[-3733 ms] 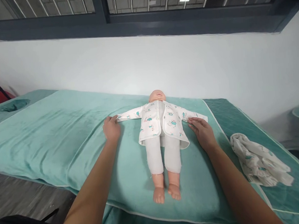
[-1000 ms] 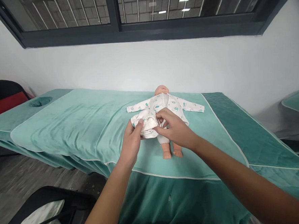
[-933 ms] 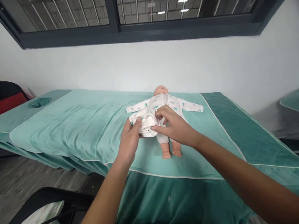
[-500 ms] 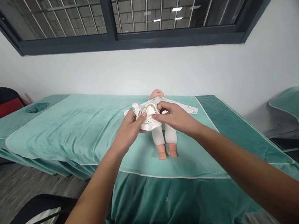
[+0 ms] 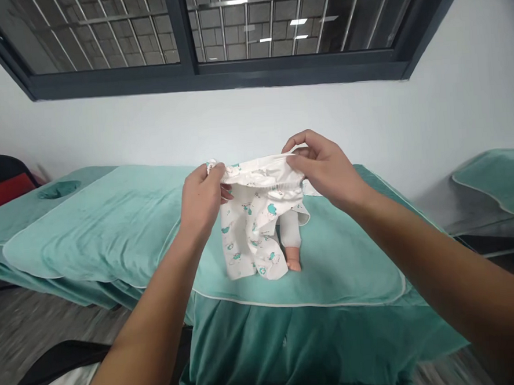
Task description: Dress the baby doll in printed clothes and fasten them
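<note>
A pair of white baby pants (image 5: 252,216) with small green prints hangs between my hands, its gathered waistband at the top and its legs dangling. My left hand (image 5: 202,196) pinches the left end of the waistband. At the other end, my right hand (image 5: 320,162) grips the band between thumb and fingers. Behind the pants a baby doll (image 5: 291,237) lies on the bed; one leg in white and its bare foot show. Its head and most of its body are hidden by the pants, and a bit of white sleeve (image 5: 311,188) shows beside my right hand.
The massage bed (image 5: 102,219) has a green velvet cover and a face hole (image 5: 59,189) at its left end. A white wall and a barred window (image 5: 215,76) are behind it. A black chair (image 5: 54,362) holding cloth stands at lower left; another green-covered surface (image 5: 500,180) is at right.
The bunched cloth has opened out into hanging pants. My hands have moved apart and upward, still holding it, and the pants now cover most of the doll.
</note>
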Tool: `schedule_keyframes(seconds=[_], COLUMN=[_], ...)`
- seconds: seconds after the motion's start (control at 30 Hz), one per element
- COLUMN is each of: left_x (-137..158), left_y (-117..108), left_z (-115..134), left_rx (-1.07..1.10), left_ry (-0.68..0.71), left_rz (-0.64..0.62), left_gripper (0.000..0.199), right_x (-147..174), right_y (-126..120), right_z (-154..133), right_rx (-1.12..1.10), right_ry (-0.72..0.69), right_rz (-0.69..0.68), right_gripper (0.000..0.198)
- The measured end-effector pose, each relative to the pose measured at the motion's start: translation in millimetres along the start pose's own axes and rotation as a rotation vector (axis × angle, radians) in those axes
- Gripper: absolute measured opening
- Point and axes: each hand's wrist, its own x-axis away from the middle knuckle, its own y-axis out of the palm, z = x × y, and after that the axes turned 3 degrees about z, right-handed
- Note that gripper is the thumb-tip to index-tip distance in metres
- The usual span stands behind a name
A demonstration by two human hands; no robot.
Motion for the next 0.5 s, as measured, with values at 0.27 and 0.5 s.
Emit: schedule_keyframes(seconds=[0.27, 0.5], left_x=[11, 18], left_y=[16, 38], left_z=[2, -12], left_rx=[-0.109, -0.153], left_ry=[0.448, 0.416], left_rz=[0.065, -0.466], left_gripper=[0.024, 0.013], right_x=[-7, -2], right_y=[1, 5], right_z=[8, 23], right_rx=[-0.277, -0.337], right_ry=[0.2, 0.224], right_rz=[-0.1, -0.224], right_gripper=[0.01, 0.022])
